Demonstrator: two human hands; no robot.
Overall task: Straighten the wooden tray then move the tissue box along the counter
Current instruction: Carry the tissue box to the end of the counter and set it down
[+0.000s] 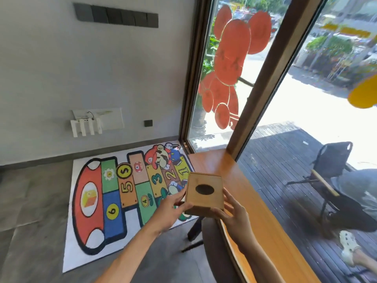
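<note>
Two hands carry the tissue box [205,192] between them, held in the air just above the inner edge of the desk [240,180], near its far end by the window frame. The left hand [173,209] grasps the box's left side, thumb on the near face and fingers [179,196] wrapped round the far-left wall; the right hand [234,217] clasps the near right corner from below, fingers [229,198] pressed against the right wall. Both grips are closed on the box.

It is a wooden box with a dark oval opening in its lid, tilted slightly toward the camera. It looks rigid and fairly light, with smooth, possibly slippery faces, so squeezing opposite walls, as now, seems the safest hold; the lid may be loose, so gripping the top alone looks risky. No wooden tray is in view. The box appears to be mid-move and must yet be set flat on the desk, well in from the inner edge, since much of it overhangs the floor and the colourful rug [114,201] below.
</note>
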